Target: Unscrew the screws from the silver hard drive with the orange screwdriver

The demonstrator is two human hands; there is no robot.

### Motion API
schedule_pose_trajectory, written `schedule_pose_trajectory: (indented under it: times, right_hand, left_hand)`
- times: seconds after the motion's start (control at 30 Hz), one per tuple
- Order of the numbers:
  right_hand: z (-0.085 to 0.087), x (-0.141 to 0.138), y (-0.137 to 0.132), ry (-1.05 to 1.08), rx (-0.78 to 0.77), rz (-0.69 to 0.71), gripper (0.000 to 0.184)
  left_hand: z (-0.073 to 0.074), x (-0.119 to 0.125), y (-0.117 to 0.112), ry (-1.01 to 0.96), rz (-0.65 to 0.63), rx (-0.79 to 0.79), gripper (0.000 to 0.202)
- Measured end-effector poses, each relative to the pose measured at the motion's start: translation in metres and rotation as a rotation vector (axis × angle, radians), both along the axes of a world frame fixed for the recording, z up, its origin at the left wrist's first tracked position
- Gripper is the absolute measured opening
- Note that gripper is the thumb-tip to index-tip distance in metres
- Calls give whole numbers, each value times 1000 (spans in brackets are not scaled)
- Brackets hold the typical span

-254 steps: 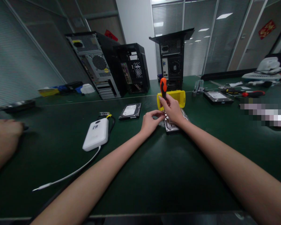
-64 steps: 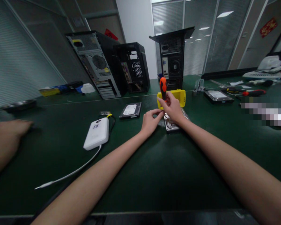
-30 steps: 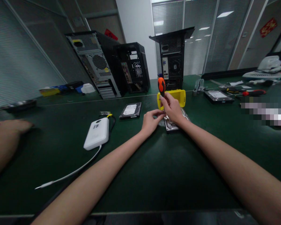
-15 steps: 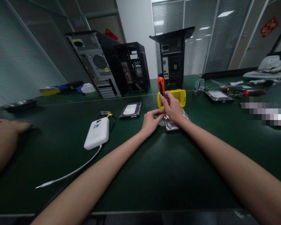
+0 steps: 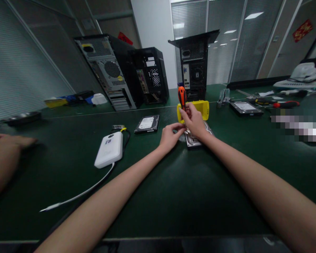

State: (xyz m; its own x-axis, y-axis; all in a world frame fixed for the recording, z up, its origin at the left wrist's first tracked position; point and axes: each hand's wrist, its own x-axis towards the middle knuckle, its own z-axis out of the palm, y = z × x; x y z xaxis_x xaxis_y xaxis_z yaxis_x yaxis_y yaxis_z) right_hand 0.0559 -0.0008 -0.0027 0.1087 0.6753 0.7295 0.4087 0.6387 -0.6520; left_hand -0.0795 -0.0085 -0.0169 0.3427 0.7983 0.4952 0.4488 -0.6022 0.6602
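Note:
An orange and black screwdriver (image 5: 182,96) stands nearly upright, gripped in the fingers of my right hand (image 5: 195,121). Its tip points down at a silver hard drive (image 5: 193,141) that lies on the green table, partly covered by my right hand. My left hand (image 5: 170,135) is at the drive's left edge, thumb and forefinger pinched together close to the screwdriver's tip. What sits between those fingers, if anything, is too small to tell. Just behind the drive is a yellow plastic case (image 5: 205,109).
Left of my hands lie another hard drive (image 5: 147,124) and a white power bank (image 5: 109,150) with its cable. Computer cases (image 5: 121,70) stand at the back. On the right are a third hard drive (image 5: 246,108) and a red-handled tool (image 5: 285,104). Another person's hand (image 5: 14,142) rests far left.
The screwdriver's handle has turned a little and tilts slightly differently in my right hand. My left hand and the hard drive stay in place.

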Motion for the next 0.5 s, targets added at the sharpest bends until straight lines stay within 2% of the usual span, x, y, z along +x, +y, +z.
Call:
schedule_pose_trajectory:
  times: [0.5]
  right_hand:
    - [2,0,-3,8,-15,-23,34]
  left_hand:
    - [1,0,-2,13,-7,9,21]
